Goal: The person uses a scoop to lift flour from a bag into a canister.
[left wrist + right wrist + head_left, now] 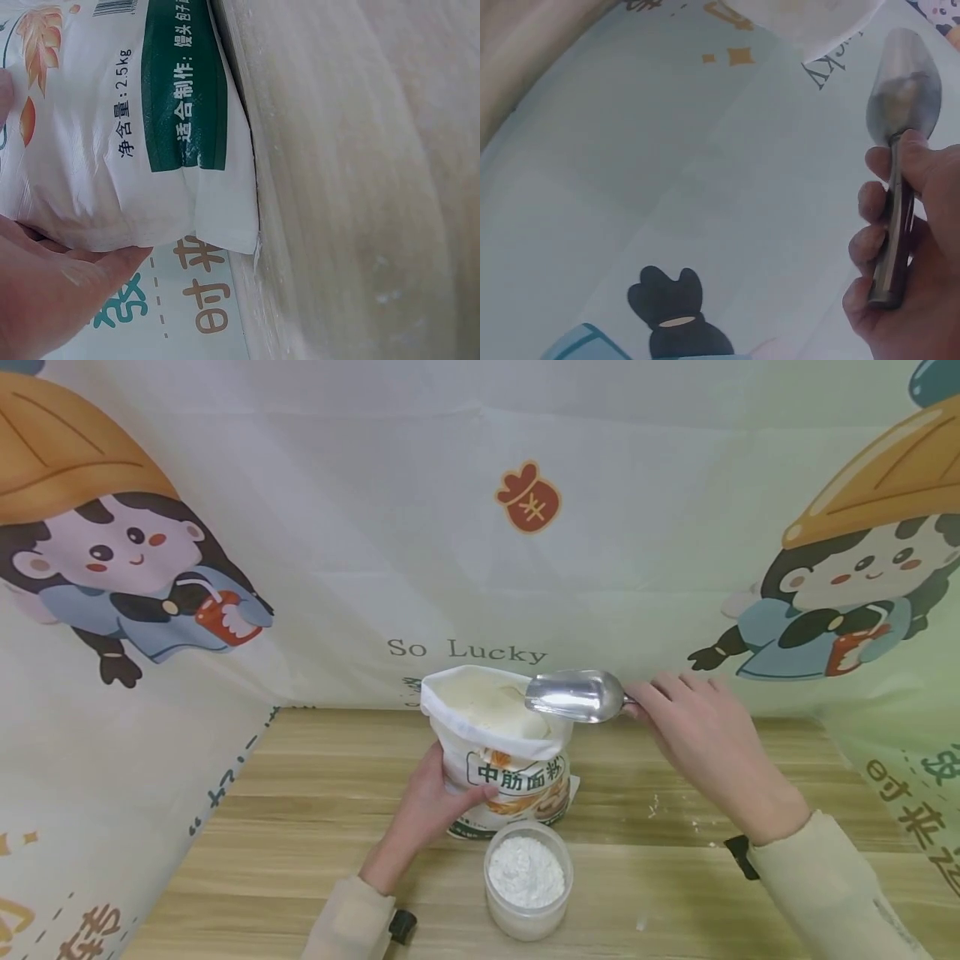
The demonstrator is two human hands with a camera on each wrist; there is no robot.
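Note:
A white bag of flour [510, 777] stands on the table, its top folded open and pale flour [480, 697] filling it near the rim. My left hand [438, 802] holds the bag's left side, thumb across the front and fingers behind. In the right hand [701, 739] is a metal scoop [573, 696], its bowl over the bag's right rim; the right wrist view shows the fingers wrapped round the scoop's handle [894, 240]. The bowl looks shiny, without a visible heap of flour. In front of the bag sits a clear round tub [525, 922] with white powder [527, 870] inside.
The wood-grain table [300, 827] carries a few white specks of powder [654, 806] right of the bag. A printed cloth backdrop [360, 527] rises close behind the bag and along both sides.

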